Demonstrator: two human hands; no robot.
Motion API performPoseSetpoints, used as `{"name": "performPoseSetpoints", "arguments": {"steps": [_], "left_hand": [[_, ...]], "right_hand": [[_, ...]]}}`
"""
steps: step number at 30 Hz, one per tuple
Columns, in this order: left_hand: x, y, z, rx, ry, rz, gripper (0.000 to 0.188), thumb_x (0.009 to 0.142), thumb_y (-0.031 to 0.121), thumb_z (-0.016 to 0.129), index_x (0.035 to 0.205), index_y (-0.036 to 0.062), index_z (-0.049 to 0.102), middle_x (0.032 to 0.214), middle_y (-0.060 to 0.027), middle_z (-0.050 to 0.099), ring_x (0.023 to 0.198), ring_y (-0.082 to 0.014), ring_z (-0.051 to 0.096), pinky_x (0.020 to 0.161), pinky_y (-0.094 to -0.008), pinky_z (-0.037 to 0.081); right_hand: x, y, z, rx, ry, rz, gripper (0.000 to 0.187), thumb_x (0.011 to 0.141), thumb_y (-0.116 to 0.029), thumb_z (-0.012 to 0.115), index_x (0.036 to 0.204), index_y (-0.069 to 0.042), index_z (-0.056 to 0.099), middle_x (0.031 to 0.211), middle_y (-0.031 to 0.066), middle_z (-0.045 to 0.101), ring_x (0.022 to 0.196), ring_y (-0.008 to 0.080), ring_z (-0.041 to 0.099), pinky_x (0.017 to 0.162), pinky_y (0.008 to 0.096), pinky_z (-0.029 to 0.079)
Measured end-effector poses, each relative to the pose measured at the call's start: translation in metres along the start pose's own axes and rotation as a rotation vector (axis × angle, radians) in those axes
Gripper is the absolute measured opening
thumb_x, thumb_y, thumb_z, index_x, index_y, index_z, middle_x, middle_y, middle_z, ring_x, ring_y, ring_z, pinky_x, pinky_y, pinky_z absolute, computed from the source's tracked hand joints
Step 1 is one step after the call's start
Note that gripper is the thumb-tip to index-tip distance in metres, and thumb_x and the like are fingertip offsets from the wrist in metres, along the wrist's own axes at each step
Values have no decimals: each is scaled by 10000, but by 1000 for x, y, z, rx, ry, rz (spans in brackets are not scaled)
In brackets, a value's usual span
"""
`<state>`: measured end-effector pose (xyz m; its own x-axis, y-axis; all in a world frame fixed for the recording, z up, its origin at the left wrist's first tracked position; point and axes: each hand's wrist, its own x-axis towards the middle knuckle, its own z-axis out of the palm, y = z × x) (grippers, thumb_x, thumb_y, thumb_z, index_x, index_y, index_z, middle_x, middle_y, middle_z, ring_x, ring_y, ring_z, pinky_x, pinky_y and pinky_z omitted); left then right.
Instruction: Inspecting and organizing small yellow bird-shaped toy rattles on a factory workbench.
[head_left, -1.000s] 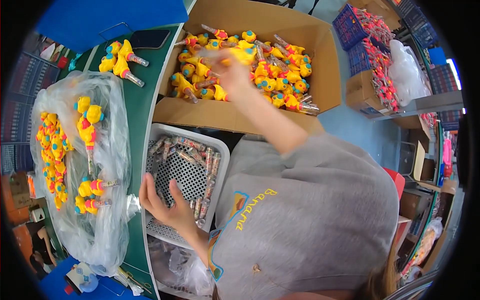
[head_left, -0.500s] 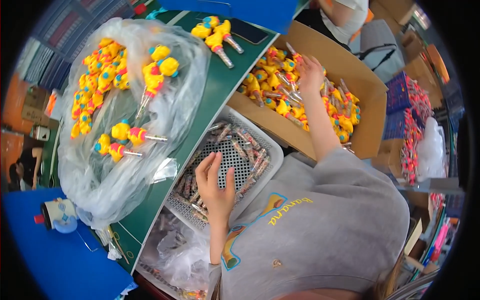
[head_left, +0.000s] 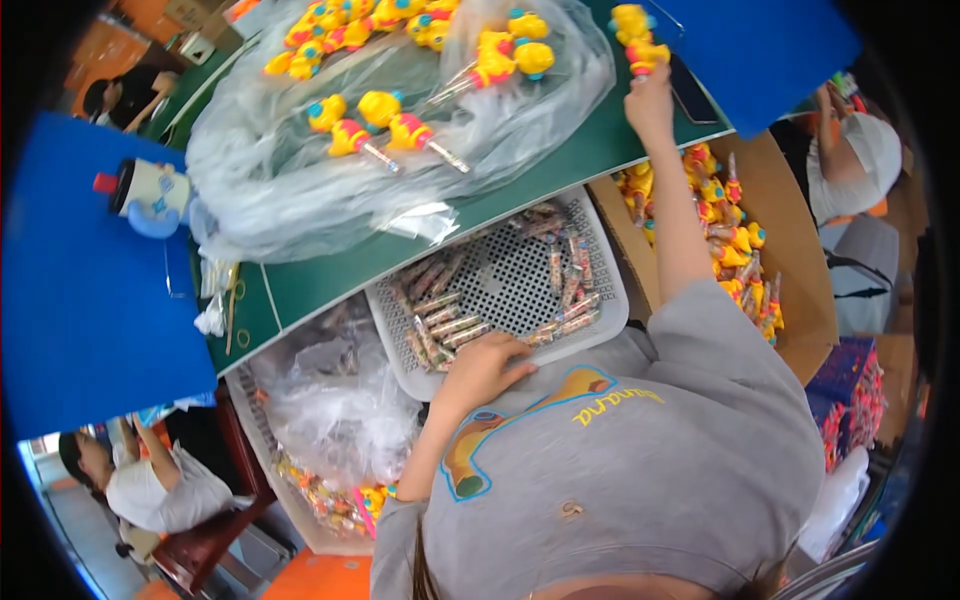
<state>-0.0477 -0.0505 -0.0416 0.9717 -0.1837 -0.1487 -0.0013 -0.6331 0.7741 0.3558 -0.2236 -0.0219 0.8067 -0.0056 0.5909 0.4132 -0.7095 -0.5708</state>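
Observation:
My right hand (head_left: 652, 105) is at the far edge of the green table, fingers closed around the clear tube end of a yellow duck-topped toy tube (head_left: 638, 40). Other yellow duck heads bunch up just above the fingers. At the near rim of a grey plastic basket (head_left: 612, 305) rests my left hand (head_left: 487, 368), thumb apart from the fingers and nothing visible in it. Filled clear tubes (head_left: 455, 325) lie along the basket's sides. More duck-topped tubes (head_left: 408, 130) lie on a clear plastic bag (head_left: 270, 190) on the table.
A cardboard box (head_left: 800, 290) of duck-topped tubes stands at the right. A dark phone (head_left: 692, 92) lies beside my right hand. A cup (head_left: 150, 190) stands at left; below is a crate (head_left: 330, 540) with plastic bags. Other people sit nearby.
My right hand has moved from the cardboard box to the duck-topped tubes on the table. My left hand has dropped from above the basket to its near rim. The view has turned.

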Motion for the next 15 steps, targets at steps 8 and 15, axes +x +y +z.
{"name": "performPoseSetpoints", "arguments": {"steps": [8, 15], "left_hand": [[-9, 12, 18, 212, -8, 30, 244, 760, 236, 675, 939, 72, 672, 940, -77, 645, 902, -267, 603, 748, -372, 492], [-18, 33, 38, 121, -134, 64, 235, 809, 269, 653, 906, 56, 680, 887, -97, 646, 785, -283, 633, 697, -375, 494]], "right_hand": [[-33, -55, -103, 1051, 7, 9, 572, 891, -27, 541, 1359, -13, 212, 1045, 157, 551, 846, 181, 600, 760, 288, 502], [-109, -86, -160, 1186, -145, 140, 459, 822, 37, 486, 1261, -3, 357, 1090, 147, 582, 809, 148, 587, 755, 299, 495]]}}
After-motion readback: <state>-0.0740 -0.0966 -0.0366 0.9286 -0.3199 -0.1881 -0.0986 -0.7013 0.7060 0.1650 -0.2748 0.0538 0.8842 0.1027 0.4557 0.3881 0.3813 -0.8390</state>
